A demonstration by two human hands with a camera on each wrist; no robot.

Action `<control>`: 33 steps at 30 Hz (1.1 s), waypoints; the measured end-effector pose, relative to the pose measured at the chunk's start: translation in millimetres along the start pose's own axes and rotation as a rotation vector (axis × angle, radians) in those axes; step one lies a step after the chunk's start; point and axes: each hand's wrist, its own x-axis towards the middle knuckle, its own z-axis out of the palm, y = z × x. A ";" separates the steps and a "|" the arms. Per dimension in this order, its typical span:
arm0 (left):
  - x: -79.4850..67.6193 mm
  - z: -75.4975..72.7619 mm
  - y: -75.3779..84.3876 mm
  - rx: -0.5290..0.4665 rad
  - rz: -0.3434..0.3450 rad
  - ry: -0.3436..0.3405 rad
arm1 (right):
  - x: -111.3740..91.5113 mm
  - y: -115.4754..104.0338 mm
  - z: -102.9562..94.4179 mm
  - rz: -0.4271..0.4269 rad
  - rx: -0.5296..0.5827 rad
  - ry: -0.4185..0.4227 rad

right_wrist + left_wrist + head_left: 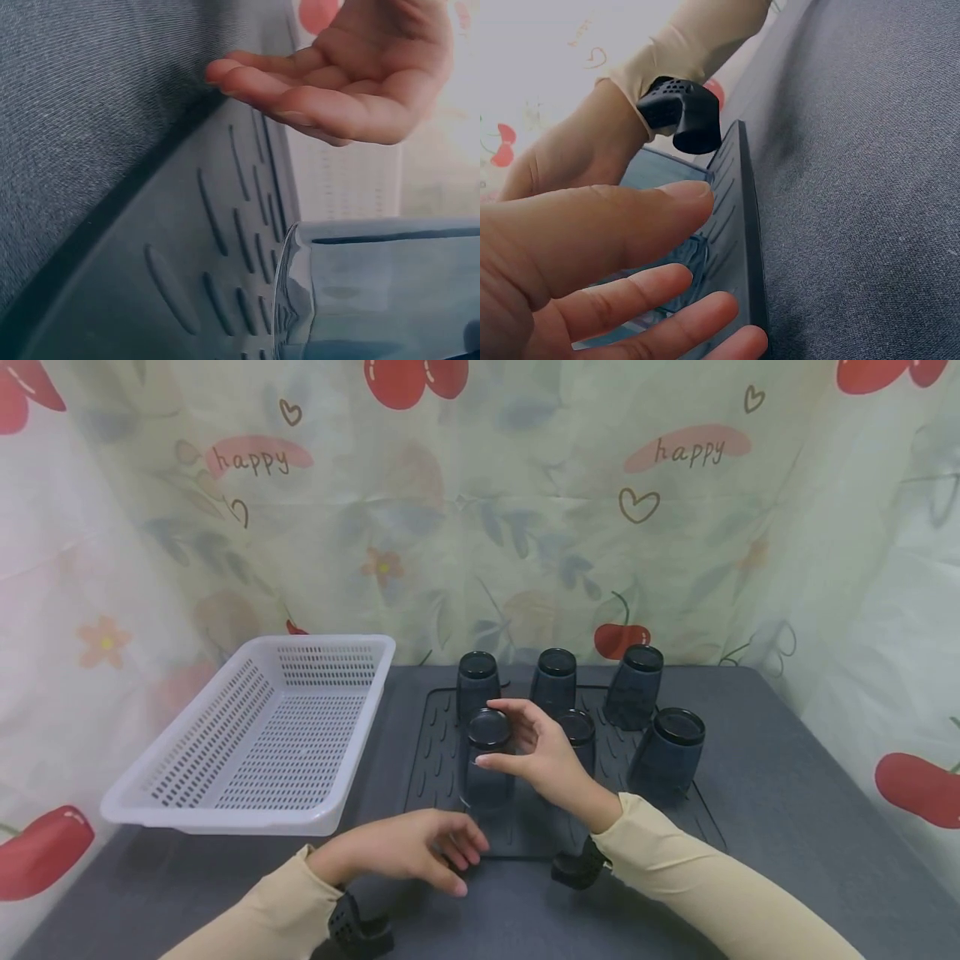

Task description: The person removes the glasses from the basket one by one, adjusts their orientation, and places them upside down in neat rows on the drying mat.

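Note:
Several dark tinted glasses stand upside down in two rows on a dark ridged drying mat (435, 752). At the front-left glass (487, 781), my right hand (553, 760) reaches in from the right, thumb in front and fingers bent behind its upper part. The head view does not show clearly whether they touch it. Part of a glass (382, 292) appears close up in the right wrist view, without the right fingers. My left hand (408, 847) hovers by the mat's front-left edge, fingers loosely bent and holding nothing. Behind the right hand, the front-middle glass (581, 739) is partly hidden.
A white slotted plastic basket (360, 727) stands left of the mat. The back row holds three glasses, including the back-left glass (477, 685); another glass (667, 756) stands front right. A patterned curtain (465, 527) encloses the grey table (787, 827).

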 end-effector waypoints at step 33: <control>1.8 -0.5 -0.9 -0.012 -0.008 -0.011 | 11.1 26.2 15.1 0.075 -0.034 -0.029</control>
